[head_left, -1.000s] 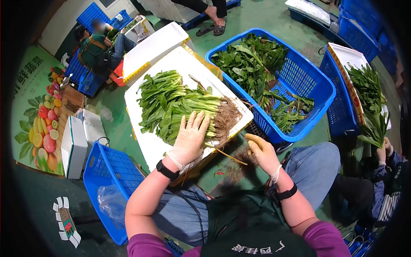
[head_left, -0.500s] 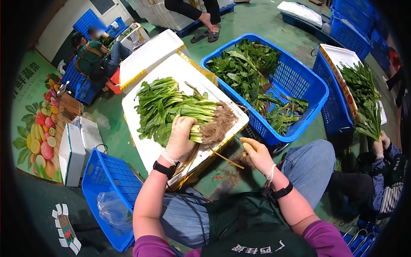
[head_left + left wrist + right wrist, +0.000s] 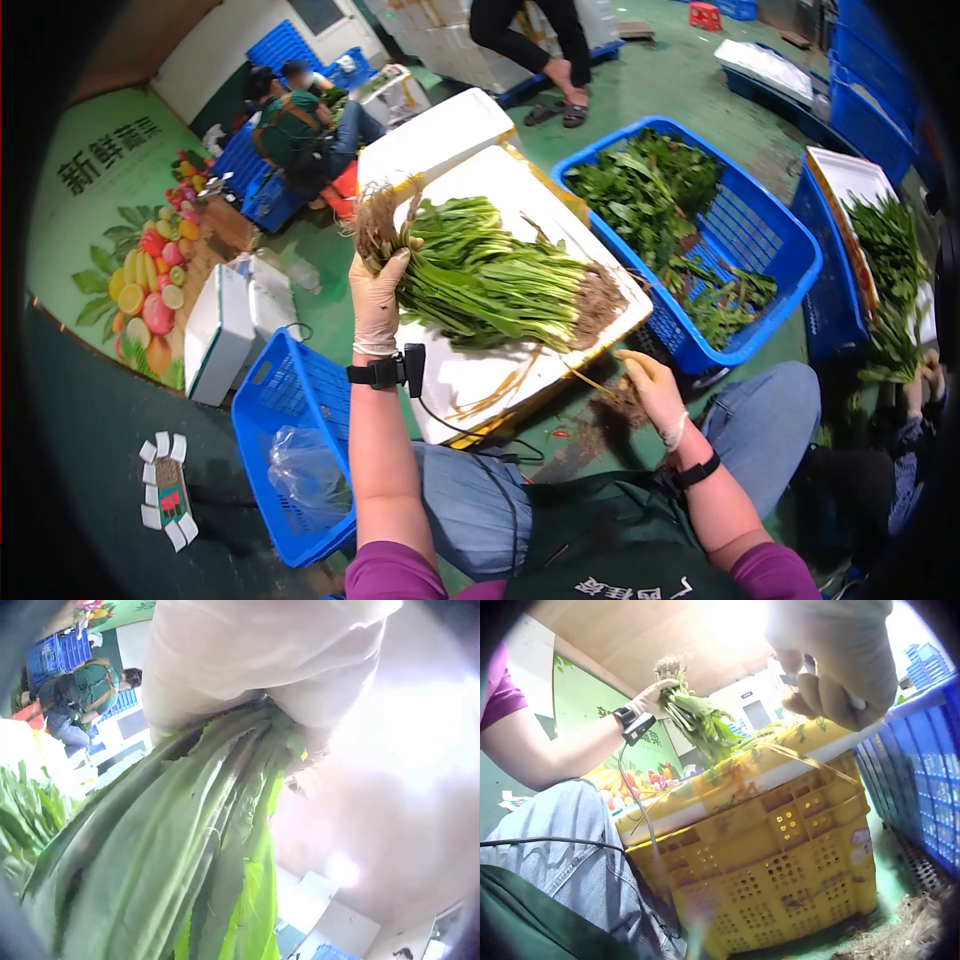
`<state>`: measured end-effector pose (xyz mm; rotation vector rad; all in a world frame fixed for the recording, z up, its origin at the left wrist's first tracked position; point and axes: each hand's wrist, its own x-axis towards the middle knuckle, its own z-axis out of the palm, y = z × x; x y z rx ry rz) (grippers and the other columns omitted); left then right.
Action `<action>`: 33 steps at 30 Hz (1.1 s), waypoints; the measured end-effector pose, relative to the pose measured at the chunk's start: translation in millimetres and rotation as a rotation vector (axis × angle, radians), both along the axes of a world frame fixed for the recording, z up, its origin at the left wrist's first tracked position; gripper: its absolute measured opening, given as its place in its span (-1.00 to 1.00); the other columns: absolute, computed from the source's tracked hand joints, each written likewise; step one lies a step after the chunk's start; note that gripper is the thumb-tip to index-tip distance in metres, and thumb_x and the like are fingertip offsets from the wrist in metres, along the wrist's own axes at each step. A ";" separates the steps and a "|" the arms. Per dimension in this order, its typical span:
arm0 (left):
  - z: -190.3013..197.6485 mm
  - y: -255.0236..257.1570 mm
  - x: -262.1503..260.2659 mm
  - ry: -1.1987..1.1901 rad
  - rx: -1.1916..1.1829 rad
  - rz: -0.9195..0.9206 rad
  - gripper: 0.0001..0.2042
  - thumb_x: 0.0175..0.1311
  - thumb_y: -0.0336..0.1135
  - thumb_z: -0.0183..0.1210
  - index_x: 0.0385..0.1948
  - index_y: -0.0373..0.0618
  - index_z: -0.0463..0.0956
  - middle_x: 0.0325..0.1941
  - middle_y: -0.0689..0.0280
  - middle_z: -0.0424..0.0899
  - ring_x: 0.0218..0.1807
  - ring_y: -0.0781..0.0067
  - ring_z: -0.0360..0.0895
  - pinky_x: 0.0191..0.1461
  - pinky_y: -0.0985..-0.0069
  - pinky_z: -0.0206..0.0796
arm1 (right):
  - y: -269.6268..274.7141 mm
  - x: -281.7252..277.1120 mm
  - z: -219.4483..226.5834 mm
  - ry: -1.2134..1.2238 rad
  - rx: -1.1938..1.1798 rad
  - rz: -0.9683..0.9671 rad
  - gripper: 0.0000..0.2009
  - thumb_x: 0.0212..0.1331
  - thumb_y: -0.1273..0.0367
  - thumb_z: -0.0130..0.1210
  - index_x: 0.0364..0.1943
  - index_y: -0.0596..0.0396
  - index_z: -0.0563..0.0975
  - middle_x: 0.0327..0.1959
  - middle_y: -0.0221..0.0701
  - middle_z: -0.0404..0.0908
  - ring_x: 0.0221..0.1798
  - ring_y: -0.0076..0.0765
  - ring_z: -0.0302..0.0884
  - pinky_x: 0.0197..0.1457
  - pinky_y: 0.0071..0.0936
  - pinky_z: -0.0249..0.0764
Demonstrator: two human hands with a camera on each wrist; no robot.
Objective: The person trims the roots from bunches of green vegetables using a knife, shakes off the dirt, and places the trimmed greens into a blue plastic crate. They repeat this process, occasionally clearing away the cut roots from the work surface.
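My gloved left hand [image 3: 375,300] grips a bunch of long-leaved greens [image 3: 150,847] just below its brown roots. The bunch is lifted over the left end of the white foam lid [image 3: 445,405], roots up and leaves hanging. A pile of the same greens [image 3: 500,280] lies on that lid, its roots toward the right. My gloved right hand [image 3: 652,390] hovers off the lid's front right corner, near a loose yellowish stalk [image 3: 590,378]. Its fingers are loosely curled, and nothing shows between them.
Beneath the lid is a yellow crate [image 3: 780,877]. Right of it, a blue basket [image 3: 790,270] contains more greens. An empty-looking plastic bag [image 3: 305,470] lies in another blue basket [image 3: 260,400] at left. Root scraps [image 3: 900,934] litter the floor. Other people work nearby.
The left hand, first flat on the pile, has closed round a bunch, lifted it and swung it left, its roots now upward. The right hand stays close to the lid's corner. The head view has shifted.
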<state>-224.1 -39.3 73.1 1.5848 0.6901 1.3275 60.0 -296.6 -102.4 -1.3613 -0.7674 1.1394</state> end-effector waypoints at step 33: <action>-37.6 -158.8 112.9 0.243 -0.820 -0.641 -0.64 0.17 -0.54 0.31 0.04 -0.28 0.55 -0.08 0.32 0.70 -0.11 0.54 0.63 0.06 0.53 0.47 | -9.9 -16.8 88.0 -0.086 0.360 -0.020 -0.51 0.44 0.22 0.11 0.31 0.25 0.40 -0.04 -0.37 0.67 -0.01 -0.53 0.57 0.14 -0.50 0.48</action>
